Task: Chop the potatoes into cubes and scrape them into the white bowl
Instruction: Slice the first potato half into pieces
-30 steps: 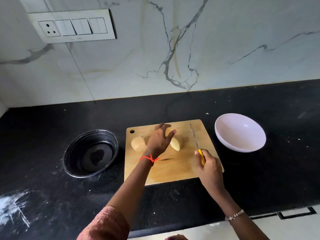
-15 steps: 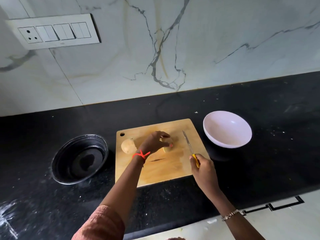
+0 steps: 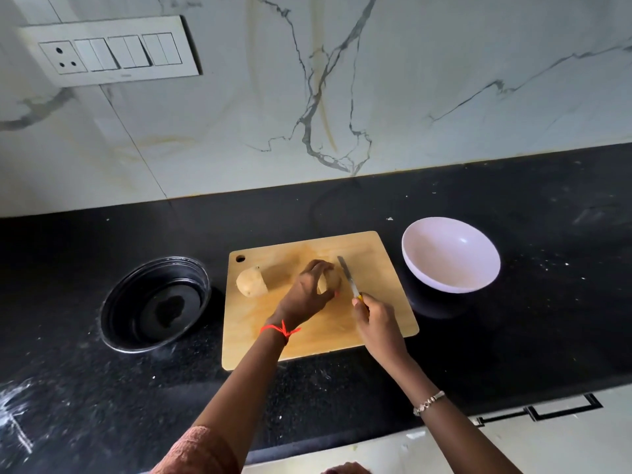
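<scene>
Board [image 3: 376, 258]: on the counter [image 3: 513, 336], between the pan [image 3: 136, 302] and the bowl [image 3: 451, 261].
Pan: left of the board, near it.
Bowl: just right of the board's far corner.
Left potato [image 3: 252, 281]: on the board, by its left edge.
Middle potato [image 3: 330, 283]: on the board, inside the left hand [image 3: 309, 290].
Knife [image 3: 347, 273]: over the board, just right of the middle potato, held by the right hand [image 3: 374, 319].
Wall [image 3: 444, 80]: behind the counter.
Switch plate [image 3: 109, 51]: on the wall, up high, to the left.
</scene>
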